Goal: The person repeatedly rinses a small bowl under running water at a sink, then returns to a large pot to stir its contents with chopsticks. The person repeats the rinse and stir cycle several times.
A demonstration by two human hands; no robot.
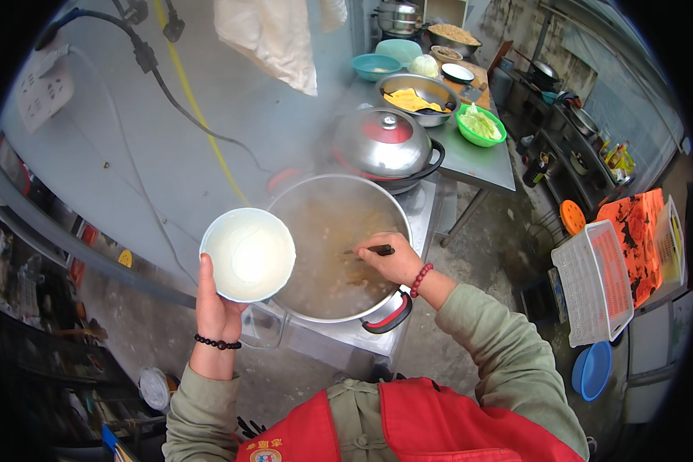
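My left hand (219,312) holds a pale round bowl (248,255) by its side, tilted so that its inside shows; a whitish film coats it. A large steaming metal pot (335,319) full of brownish liquid with small pieces stands before me, just right of the bowl. Over the pot's right side, my right hand (390,255) is closed around a dark handle (381,250). The far end of that utensil is hidden by steam and liquid. The pot's near handle (388,315) is black and red.
Behind the pot stands a lidded wok (384,144). A metal side table (479,170) bears a steel basin (418,81), a green basket of cabbage leaves (480,125) and teal bowls. Cables hang at left; white crates (589,289) and a blue basin (592,371) lie right.
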